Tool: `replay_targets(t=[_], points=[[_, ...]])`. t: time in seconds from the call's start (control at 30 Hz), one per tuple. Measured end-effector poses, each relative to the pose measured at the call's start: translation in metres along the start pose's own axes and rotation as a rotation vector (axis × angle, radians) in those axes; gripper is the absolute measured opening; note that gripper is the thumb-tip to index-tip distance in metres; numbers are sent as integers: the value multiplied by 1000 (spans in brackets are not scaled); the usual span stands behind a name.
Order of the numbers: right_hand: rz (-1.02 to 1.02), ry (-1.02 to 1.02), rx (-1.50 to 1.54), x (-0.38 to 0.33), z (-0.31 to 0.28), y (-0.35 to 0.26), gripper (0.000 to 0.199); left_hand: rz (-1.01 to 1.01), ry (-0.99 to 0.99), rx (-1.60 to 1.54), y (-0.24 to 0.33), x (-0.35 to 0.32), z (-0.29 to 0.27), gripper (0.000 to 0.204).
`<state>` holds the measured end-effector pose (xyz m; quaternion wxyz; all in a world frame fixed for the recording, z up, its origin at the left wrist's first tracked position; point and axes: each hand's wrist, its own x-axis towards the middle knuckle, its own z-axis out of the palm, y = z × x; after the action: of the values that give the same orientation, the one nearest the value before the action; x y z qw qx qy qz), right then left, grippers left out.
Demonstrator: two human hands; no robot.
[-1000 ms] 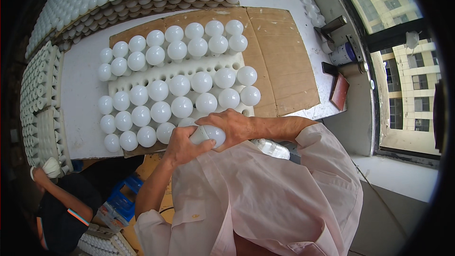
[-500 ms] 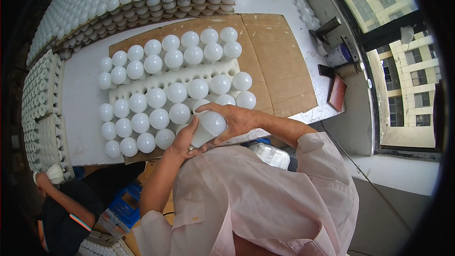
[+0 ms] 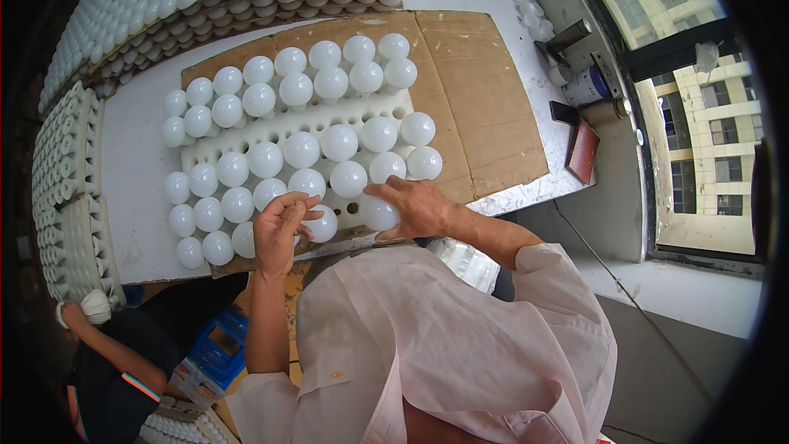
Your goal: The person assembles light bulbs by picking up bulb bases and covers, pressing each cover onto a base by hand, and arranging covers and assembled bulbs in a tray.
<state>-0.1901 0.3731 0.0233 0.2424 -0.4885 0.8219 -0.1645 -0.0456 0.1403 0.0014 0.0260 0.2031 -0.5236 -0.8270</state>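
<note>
My right hand [image 3: 417, 208] has thumb and fingers round the white dome of a light bulb [image 3: 380, 215], at the near edge of a white foam tray [image 3: 283, 130]. The base of that bulb is hidden. My left hand [image 3: 281, 228] holds nothing visible; its half-curled fingers lie a little apart, close beside another light bulb [image 3: 322, 224] in the front row. Rows of white bulbs stand dome up in the tray, and bare holes show in its middle band and between my hands.
Under the tray lies brown cardboard [image 3: 477, 115] on a white table [image 3: 136, 164]. Stacked layers of bulbs [image 3: 164, 8] fill the back left, foam trays [image 3: 70, 148] the left edge. A red-brown box [image 3: 583, 152] and a tin [image 3: 586, 86] stand by the window. Another person's arm [image 3: 123, 353] is lower left.
The tilted bulb that both hands held is now upright in my right hand at the tray's near edge. My left hand has come away from it to the left.
</note>
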Motion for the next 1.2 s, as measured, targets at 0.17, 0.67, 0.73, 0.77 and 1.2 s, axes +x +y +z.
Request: replay_targets(t=[0.17,0.67,0.73,0.77,1.2], points=[[-32,15,-108,10,42,-5,82,56,101,52,-5,-8,-3,23],[184,371,2097,53,14,-11,26,618,-53,964,2,-2,67,88],[209,335,2127,59,25,-14,23,740,-29,1054,-6,9,62,91],[196,318,2129,60,26,-18,23,744,-14,1065,-12,14,56,91],[-18,59,1928,63,19,-31,82,696,226,800,39,10,-36,69]])
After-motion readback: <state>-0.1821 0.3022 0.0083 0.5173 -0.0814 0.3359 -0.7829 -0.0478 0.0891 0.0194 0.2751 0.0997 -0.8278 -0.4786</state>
